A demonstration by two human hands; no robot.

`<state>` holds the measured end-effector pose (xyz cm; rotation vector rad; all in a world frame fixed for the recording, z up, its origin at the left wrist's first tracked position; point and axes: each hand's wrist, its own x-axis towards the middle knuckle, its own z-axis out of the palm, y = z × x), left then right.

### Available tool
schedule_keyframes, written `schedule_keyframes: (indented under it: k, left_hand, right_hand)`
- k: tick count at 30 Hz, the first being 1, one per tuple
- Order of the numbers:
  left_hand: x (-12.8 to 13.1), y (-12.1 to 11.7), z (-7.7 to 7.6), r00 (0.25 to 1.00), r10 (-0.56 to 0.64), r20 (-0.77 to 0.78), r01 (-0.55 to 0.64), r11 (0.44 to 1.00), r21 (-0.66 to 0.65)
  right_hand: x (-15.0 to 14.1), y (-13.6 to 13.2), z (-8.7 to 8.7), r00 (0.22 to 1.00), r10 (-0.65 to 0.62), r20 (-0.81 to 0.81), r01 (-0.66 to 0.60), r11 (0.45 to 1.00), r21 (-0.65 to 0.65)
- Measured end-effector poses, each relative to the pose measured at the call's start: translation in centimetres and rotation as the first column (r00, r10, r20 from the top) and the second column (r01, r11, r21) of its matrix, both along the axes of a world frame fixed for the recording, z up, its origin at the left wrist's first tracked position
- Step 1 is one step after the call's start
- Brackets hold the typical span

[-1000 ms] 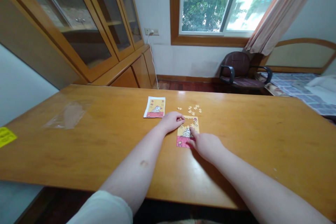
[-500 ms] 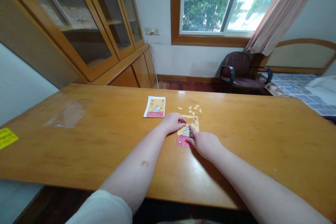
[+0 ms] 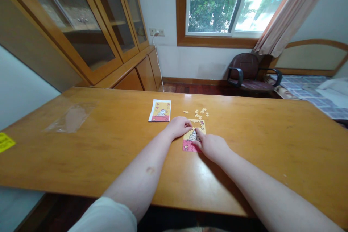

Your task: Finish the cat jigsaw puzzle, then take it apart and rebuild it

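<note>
A partly assembled jigsaw puzzle (image 3: 189, 145) lies flat on the wooden table, showing a white cartoon animal over a pink and yellow ground. A gap runs across its upper part. At its upper left edge is my left hand (image 3: 178, 127), fingers curled and close together; whatever they pinch is hidden. My right hand (image 3: 214, 146) touches the middle of the puzzle with its stretched index finger, the thumb held apart lower down. Beyond the puzzle lie several loose puzzle pieces (image 3: 202, 111), plain side up. Left of them rests a reference picture card (image 3: 161, 110) with the same design.
The wooden table (image 3: 114, 145) fills the foreground. A clear plastic bag (image 3: 71, 117) lies at its left, near a yellow label (image 3: 5, 142). Behind are a glass-door cabinet (image 3: 108, 18), an office chair (image 3: 246, 70) and a bed (image 3: 307, 88).
Almost nothing differs. My right hand has shifted very slightly on the puzzle; my left hand keeps its place, and the loose pieces lie as before.
</note>
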<state>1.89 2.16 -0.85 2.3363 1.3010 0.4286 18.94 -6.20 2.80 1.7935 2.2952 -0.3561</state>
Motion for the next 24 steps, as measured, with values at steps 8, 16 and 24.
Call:
schedule_keyframes:
  k: [8,16,24]
  left_hand:
    - [-0.09,-0.02,0.34,0.999,-0.034,-0.022,0.035,0.999,0.030]
    - [-0.14,-0.03,0.21,0.997,-0.061,-0.038,0.062,0.998,0.019]
    - [-0.15,-0.16,0.49,0.998,-0.049,-0.049,0.048,0.999,-0.016]
  right_hand:
    - [0.87,0.31,0.40,0.999,-0.048,0.008,0.047,0.997,0.060]
    - [0.49,0.19,0.14,1.000,-0.013,-0.021,0.015,0.999,0.049]
    - [0.64,0.39,-0.41,0.999,0.012,-0.046,-0.009,0.998,0.064]
